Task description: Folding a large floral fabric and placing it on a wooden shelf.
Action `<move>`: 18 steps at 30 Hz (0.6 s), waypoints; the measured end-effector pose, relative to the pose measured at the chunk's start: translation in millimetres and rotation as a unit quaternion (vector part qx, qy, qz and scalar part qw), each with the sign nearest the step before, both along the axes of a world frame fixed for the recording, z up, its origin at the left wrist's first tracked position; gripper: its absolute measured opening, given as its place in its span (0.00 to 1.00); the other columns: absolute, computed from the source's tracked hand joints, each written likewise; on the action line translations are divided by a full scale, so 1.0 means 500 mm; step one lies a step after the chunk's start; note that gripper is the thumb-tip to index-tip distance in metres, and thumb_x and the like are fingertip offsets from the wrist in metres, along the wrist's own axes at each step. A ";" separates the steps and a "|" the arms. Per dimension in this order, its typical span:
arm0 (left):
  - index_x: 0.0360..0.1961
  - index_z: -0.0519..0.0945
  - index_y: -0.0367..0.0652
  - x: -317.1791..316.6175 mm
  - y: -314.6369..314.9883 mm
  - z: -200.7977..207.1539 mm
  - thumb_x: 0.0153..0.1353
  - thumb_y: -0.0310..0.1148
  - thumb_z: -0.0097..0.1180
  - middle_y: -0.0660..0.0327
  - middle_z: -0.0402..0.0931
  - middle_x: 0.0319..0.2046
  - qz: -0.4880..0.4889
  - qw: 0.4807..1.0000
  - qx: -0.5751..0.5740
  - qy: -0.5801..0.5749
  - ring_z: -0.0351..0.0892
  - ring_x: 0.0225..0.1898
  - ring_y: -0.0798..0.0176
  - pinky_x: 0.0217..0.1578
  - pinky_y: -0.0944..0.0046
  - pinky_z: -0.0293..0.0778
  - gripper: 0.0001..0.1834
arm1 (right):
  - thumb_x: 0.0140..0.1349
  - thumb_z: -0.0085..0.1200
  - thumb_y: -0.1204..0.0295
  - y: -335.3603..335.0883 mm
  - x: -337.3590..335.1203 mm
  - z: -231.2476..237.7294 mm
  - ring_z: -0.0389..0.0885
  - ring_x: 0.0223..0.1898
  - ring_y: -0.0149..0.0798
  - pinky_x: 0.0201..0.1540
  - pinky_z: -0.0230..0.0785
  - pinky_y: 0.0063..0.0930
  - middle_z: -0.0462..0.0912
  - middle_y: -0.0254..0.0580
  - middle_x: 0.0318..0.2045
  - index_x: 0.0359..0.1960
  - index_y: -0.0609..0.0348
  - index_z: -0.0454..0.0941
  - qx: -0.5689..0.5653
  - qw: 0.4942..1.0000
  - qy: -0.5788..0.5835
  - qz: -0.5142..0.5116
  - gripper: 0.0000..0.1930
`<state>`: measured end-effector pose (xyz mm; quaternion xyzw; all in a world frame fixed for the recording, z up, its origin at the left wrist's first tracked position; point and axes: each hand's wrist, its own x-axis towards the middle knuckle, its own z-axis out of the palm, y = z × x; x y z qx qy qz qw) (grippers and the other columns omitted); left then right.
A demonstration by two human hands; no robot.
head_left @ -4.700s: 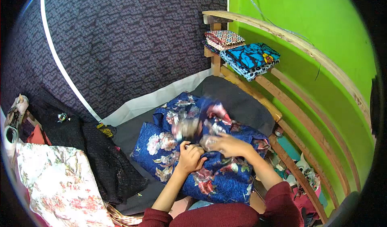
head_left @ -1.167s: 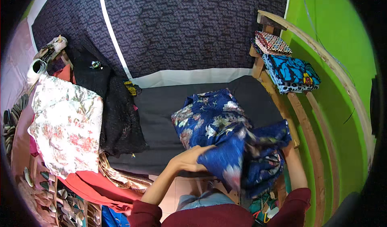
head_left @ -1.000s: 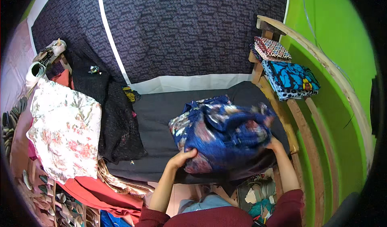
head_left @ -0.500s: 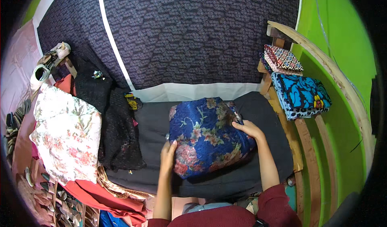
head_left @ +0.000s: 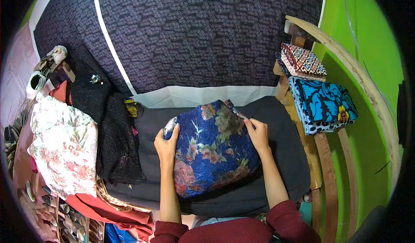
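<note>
A blue floral cloth (head_left: 212, 152), folded into a bundle, sits over the dark cloth-covered surface (head_left: 285, 156) before me. My left hand (head_left: 167, 142) pinches its upper left corner, thumb on top, where a pale underside shows. On the other side my right hand (head_left: 258, 135) grips the upper right edge, also with the thumb on top. The fingers under the cloth are hidden in part on both sides.
On the left lie a white floral cloth (head_left: 65, 146), a black lacy cloth (head_left: 114, 135) and a red cloth (head_left: 112, 210). Folded blue patterned fabric (head_left: 324, 102) and a zigzag-patterned stack (head_left: 304, 60) rest on the wooden rack (head_left: 328, 169) at right. Several shoes (head_left: 71, 219) stand lower left.
My left hand has moved up along the cloth's left side to its upper corner. The right hand has shifted slightly left, and the bundle has turned a little and come nearer.
</note>
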<state>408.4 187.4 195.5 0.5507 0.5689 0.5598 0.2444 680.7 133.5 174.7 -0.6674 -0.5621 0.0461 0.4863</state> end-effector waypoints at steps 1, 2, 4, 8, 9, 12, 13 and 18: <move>0.25 0.76 0.29 -0.010 0.018 -0.012 0.46 0.47 0.60 0.53 0.76 0.21 0.003 0.998 -0.045 0.043 0.74 0.25 0.63 0.29 0.64 0.68 0.25 | 0.56 0.49 0.55 0.012 -0.005 -0.001 0.68 0.17 0.55 0.19 0.54 0.39 0.66 0.58 0.15 0.19 0.66 0.70 0.001 1.000 0.005 -0.016 0.22; 0.24 0.75 0.28 -0.020 0.040 -0.031 0.44 0.48 0.61 0.51 0.76 0.21 0.005 0.992 -0.089 0.084 0.75 0.25 0.60 0.29 0.62 0.68 0.26 | 0.56 0.50 0.58 0.031 -0.003 -0.017 0.59 0.13 0.47 0.19 0.54 0.34 0.63 0.52 0.11 0.16 0.66 0.69 0.003 0.999 -0.016 -0.044 0.21; 0.26 0.77 0.28 -0.036 0.079 -0.108 0.41 0.53 0.61 0.44 0.76 0.25 -0.033 0.978 -0.157 0.133 0.77 0.31 0.48 0.34 0.59 0.69 0.31 | 0.55 0.50 0.57 0.065 0.027 -0.097 0.64 0.14 0.49 0.20 0.56 0.35 0.66 0.53 0.12 0.16 0.65 0.70 -0.103 0.994 -0.030 -0.028 0.21; 0.30 0.76 0.29 -0.039 0.114 -0.170 0.42 0.54 0.60 0.40 0.75 0.30 -0.075 0.960 -0.195 0.187 0.76 0.36 0.45 0.37 0.58 0.69 0.31 | 0.51 0.53 0.56 0.094 0.049 -0.165 0.75 0.22 0.50 0.28 0.65 0.36 0.75 0.51 0.17 0.20 0.60 0.76 -0.265 0.962 0.003 -0.060 0.17; 0.28 0.75 0.30 -0.045 0.106 -0.168 0.43 0.53 0.59 0.40 0.75 0.29 -0.079 0.964 -0.180 0.181 0.75 0.36 0.44 0.36 0.57 0.69 0.30 | 0.50 0.54 0.59 0.083 0.034 -0.146 0.75 0.22 0.49 0.27 0.65 0.36 0.76 0.49 0.18 0.22 0.60 0.77 -0.252 0.965 0.025 -0.063 0.14; 0.28 0.70 0.32 -0.036 0.070 -0.129 0.48 0.50 0.56 0.41 0.74 0.27 -0.062 0.971 -0.135 0.186 0.74 0.33 0.44 0.33 0.56 0.67 0.26 | 0.50 0.55 0.67 0.055 0.010 -0.060 0.74 0.25 0.53 0.31 0.66 0.38 0.77 0.48 0.24 0.27 0.60 0.77 0.004 0.999 -0.017 -0.040 0.09; 0.28 0.70 0.32 -0.037 0.070 -0.131 0.48 0.50 0.56 0.41 0.74 0.27 -0.063 0.971 -0.132 0.189 0.74 0.33 0.44 0.33 0.56 0.67 0.26 | 0.50 0.55 0.67 0.062 0.016 -0.046 0.74 0.25 0.53 0.31 0.66 0.38 0.77 0.48 0.24 0.27 0.60 0.77 0.007 0.999 -0.014 -0.042 0.09; 0.36 0.65 0.31 -0.033 0.063 -0.111 0.58 0.40 0.47 0.47 0.65 0.29 -0.051 0.985 0.029 0.163 0.67 0.32 0.48 0.37 0.57 0.63 0.18 | 0.57 0.50 0.63 0.117 0.042 0.000 0.68 0.18 0.41 0.26 0.62 0.34 0.69 0.42 0.15 0.16 0.67 0.67 -0.148 0.965 0.020 0.213 0.19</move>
